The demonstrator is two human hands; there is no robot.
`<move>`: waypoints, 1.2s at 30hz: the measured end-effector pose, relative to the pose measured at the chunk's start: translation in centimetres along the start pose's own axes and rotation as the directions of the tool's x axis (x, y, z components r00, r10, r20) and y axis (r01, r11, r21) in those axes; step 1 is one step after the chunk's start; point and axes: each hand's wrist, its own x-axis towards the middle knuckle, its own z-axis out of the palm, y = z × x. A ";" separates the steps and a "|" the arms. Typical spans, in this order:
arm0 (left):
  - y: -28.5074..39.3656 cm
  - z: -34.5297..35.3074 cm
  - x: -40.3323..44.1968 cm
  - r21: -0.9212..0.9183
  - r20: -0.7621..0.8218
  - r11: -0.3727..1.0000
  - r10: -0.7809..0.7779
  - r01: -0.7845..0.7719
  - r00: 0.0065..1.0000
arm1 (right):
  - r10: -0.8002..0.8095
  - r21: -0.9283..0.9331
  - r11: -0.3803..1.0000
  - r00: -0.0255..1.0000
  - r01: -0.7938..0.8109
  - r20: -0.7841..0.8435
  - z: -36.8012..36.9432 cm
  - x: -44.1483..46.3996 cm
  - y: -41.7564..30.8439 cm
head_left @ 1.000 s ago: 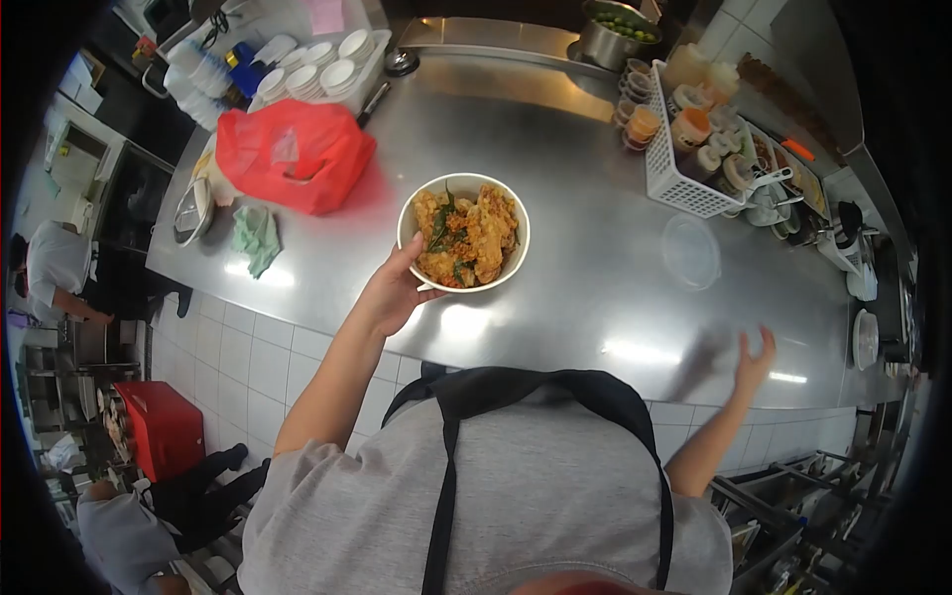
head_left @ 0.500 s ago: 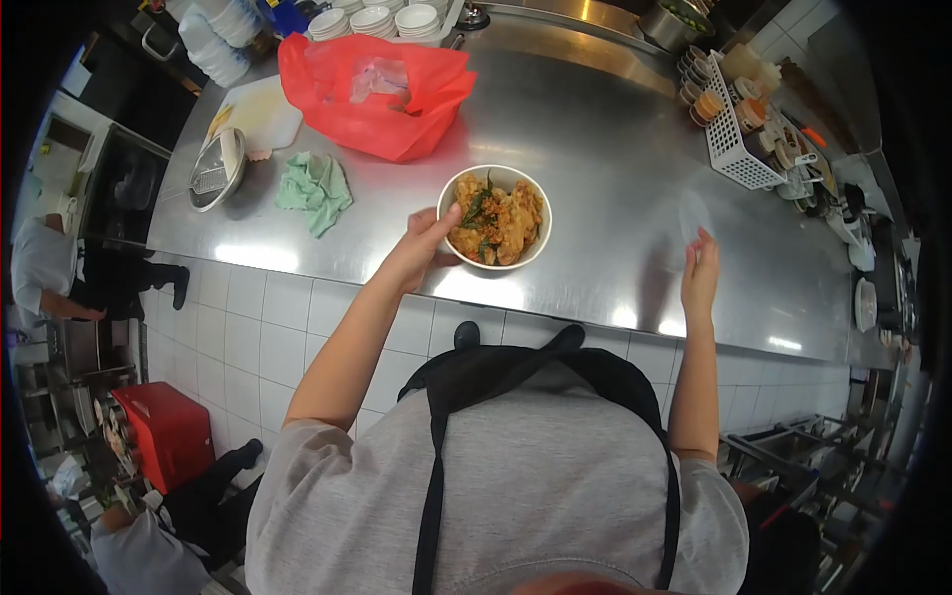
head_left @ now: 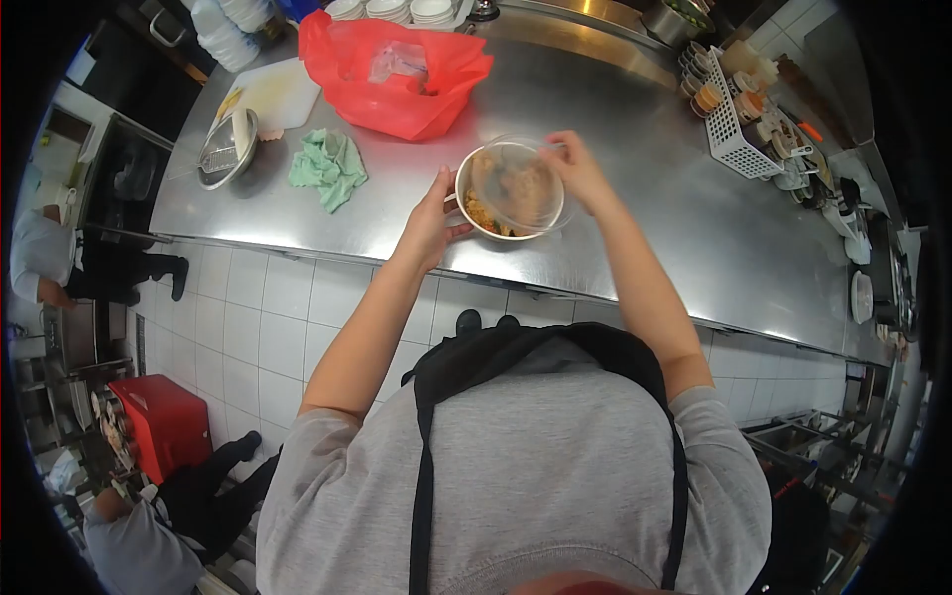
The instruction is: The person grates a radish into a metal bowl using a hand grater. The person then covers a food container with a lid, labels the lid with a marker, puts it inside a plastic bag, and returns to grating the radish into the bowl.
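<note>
A round white bowl of fried food stands near the front edge of the steel counter. My left hand grips its left side, thumb at the rim and fingers around the wall. From the right, my right hand holds a clear round lid by its edge, fingers pinched. The lid overlaps most of the bowl's opening, shifted a little to the right; some food shows at the lower left. Whether lid and rim touch, I cannot tell.
On the steel counter are a red bag, green cloth, strainer bowl, cutting board and white basket of containers. Two people and a red bin are at the left.
My right hand has picked up the clear lid from the counter's right side and brought it left over the bowl. My left hand still holds the bowl. The view has shifted.
</note>
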 end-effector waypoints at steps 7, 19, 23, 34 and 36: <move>-0.8 1.0 2.7 0.462 -0.089 0.843 0.352 -0.275 0.932 | -0.222 -0.496 0.852 0.973 0.167 -0.054 2.3 -1.6 -5.0; 0.6 1.2 6.7 0.892 0.159 0.266 0.571 -0.365 0.805 | -0.120 -0.537 0.830 0.988 0.153 0.096 2.4 0.5 -4.9; 0.9 1.0 6.8 0.942 0.137 0.214 0.461 -0.259 0.877 | -0.109 -0.534 0.830 0.986 0.158 0.123 2.8 0.6 -4.6; 0.3 3.9 4.8 0.936 0.328 -0.177 0.756 -0.306 0.567 | -0.238 -0.598 0.781 0.971 0.180 -0.018 3.7 0.1 -3.6; -1.2 5.4 5.0 0.963 0.228 -0.074 0.733 -0.258 0.641 | -0.275 -0.578 0.790 0.961 0.204 -0.037 3.7 0.2 -3.3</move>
